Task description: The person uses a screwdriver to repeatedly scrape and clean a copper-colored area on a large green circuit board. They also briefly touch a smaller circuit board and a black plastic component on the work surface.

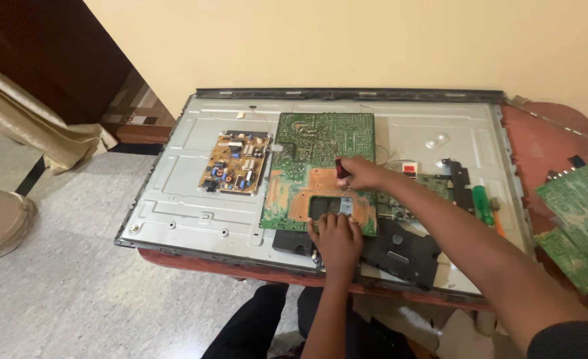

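A large green circuit board (320, 149) with copper-coloured patches lies solder side up on the metal back panel (187, 193) of a flat screen. My left hand (336, 236) rests flat on the board's near edge, fingers together, pressing it down. My right hand (360, 173) reaches in from the right and grips a small tool with a dark red handle (340, 167), its tip down on the board's middle. A smaller yellow-brown board (235, 163) with components sits to the left of the green one.
A green-handled screwdriver (483, 204) lies on the panel's right side near a black bracket (459, 181). Black plastic parts (400, 249) lie at the near edge. More green boards (580, 223) rest on the red table at far right. A wall stands behind; tiled floor lies left.
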